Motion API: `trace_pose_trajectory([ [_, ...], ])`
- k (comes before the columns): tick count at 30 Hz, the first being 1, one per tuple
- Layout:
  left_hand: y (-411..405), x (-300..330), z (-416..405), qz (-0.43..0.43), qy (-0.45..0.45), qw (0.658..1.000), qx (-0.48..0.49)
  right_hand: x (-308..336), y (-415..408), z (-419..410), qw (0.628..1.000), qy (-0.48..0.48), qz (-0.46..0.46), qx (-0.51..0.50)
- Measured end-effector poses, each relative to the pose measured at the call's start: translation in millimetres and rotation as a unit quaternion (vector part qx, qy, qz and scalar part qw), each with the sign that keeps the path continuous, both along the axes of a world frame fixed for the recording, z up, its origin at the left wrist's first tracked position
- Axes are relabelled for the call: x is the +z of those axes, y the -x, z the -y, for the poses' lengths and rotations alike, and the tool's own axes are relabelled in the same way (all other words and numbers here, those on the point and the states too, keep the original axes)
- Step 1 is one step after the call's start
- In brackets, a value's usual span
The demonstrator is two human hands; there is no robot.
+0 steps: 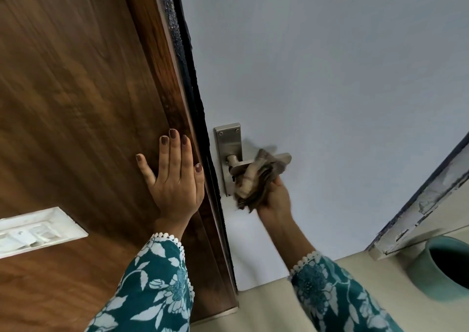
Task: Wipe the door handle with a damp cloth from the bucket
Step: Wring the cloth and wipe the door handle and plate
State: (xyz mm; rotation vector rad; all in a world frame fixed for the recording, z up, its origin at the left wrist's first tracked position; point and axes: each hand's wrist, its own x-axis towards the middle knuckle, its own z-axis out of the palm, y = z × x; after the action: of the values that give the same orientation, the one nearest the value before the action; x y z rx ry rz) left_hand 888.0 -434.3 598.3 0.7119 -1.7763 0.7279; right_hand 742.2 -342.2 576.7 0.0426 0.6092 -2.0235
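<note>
Right hand (275,197), crumpled brown-beige cloth (256,179) bunched around silver door handle (284,157)

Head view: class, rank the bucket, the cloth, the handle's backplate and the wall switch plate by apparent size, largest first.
1. Switch plate
2. Bucket, cropped by the frame, so its rank against the switch plate is unsure
3. Cloth
4. Backplate, close to the cloth

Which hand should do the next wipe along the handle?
Right. The right hand already grips the cloth, which is wrapped over the handle. The left hand lies flat and empty on the wooden panel, across the dark gap from the handle.
</note>
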Motion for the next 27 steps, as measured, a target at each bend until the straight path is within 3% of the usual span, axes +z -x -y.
trace_pose_trajectory([
  [5,-2.2,1.0,-0.6,0.006,-0.008,1.0,-0.004,1.9,-40.1,7.5,0.999,-0.052,-0.009,0.016],
  [13,-1.3,-1.3,2.2,0.003,-0.007,1.0,-0.004,14.1,20.4,-17.1,0.995,-0.073,-0.032,-0.054],
  [16,-1.2,-1.7,2.5,0.002,-0.004,1.0,-0.001,12.7,43.1,-25.2,0.979,-0.113,-0.154,-0.072],
  [18,-1.1,-1.5,2.5,0.0,-0.003,1.0,-0.001,11.6,59.1,-33.1,0.923,-0.177,-0.33,-0.086],
  [20,-0.7,-1.3,2.5,-0.001,-0.002,1.0,-0.001,16.9,72.6,-41.3,0.811,-0.247,-0.523,-0.088],
  [22,0.0,-1.6,2.1,-0.003,-0.001,1.0,-0.002,27.3,78.8,-47.0,0.698,-0.29,-0.649,-0.086],
  [25,1.6,-2.1,1.2,-0.01,-0.002,1.0,0.003,46.2,73.4,-50.2,0.603,-0.215,-0.764,-0.08],
  [27,1.8,-2.1,1.1,-0.011,-0.003,1.0,0.003,55.0,65.3,-45.2,0.496,-0.142,-0.85,-0.102],
])
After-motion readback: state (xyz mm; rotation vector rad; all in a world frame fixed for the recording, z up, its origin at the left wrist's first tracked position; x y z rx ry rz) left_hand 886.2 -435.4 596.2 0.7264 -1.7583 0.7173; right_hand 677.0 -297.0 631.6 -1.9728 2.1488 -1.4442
